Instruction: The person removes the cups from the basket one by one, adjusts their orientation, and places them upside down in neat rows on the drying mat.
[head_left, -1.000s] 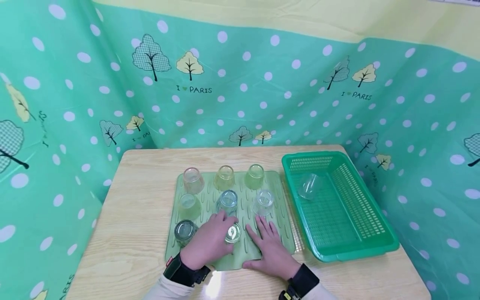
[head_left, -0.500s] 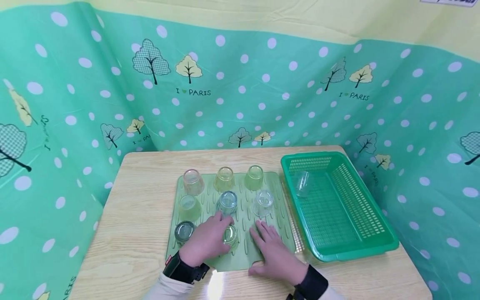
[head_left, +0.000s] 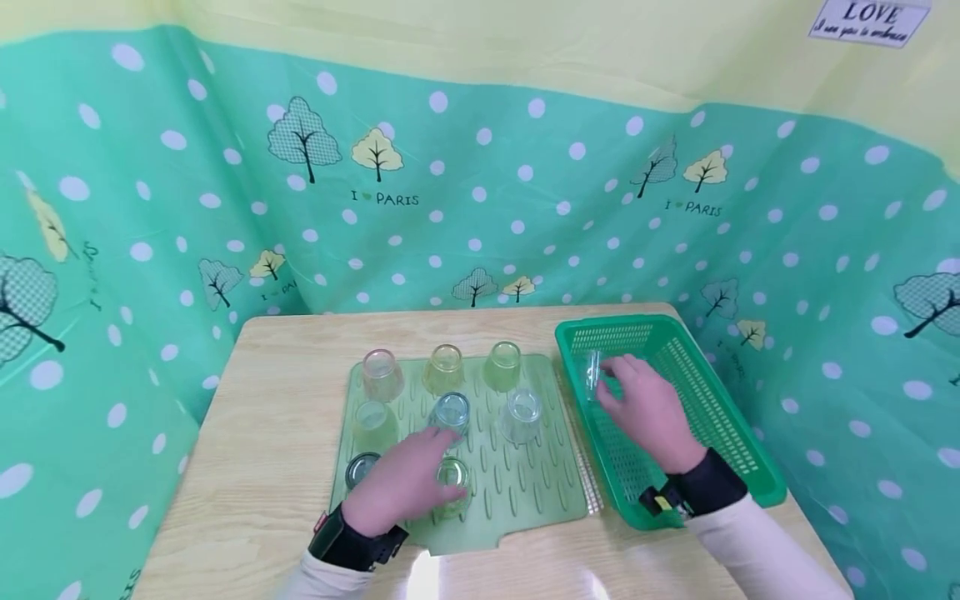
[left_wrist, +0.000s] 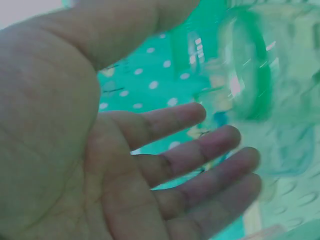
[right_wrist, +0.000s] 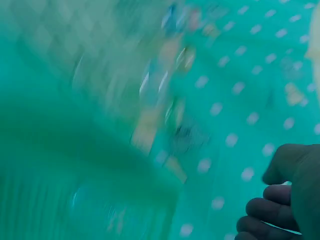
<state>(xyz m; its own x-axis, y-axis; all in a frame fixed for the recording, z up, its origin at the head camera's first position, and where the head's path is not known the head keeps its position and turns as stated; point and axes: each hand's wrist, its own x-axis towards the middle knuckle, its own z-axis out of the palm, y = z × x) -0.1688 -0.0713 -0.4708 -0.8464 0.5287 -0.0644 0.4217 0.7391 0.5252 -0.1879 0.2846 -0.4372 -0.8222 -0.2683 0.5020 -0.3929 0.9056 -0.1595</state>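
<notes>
A green ridged mat (head_left: 525,492) on the wooden table holds several upturned glasses in rows. My left hand (head_left: 405,482) lies on the mat's front with loose fingers beside a greenish glass (head_left: 453,477), touching its side; the left wrist view shows the palm open (left_wrist: 165,165) and that glass blurred (left_wrist: 250,65) beyond the fingertips. My right hand (head_left: 643,407) is inside the green basket (head_left: 723,392), with its fingers reaching a clear glass (head_left: 592,375) lying at the basket's far left. In the blurred right wrist view only loosely curled fingers (right_wrist: 280,200) show.
A dark glass (head_left: 360,469) stands just left of my left hand, and a blue one (head_left: 452,412) just beyond it. Dotted green cloth walls enclose the table (head_left: 277,417) at the back and both sides. The basket sits at the table's right edge.
My right hand left the mat and moved right and away into the basket, up to the clear glass. The left hand stayed by the greenish glass. The camera tilted slightly.
</notes>
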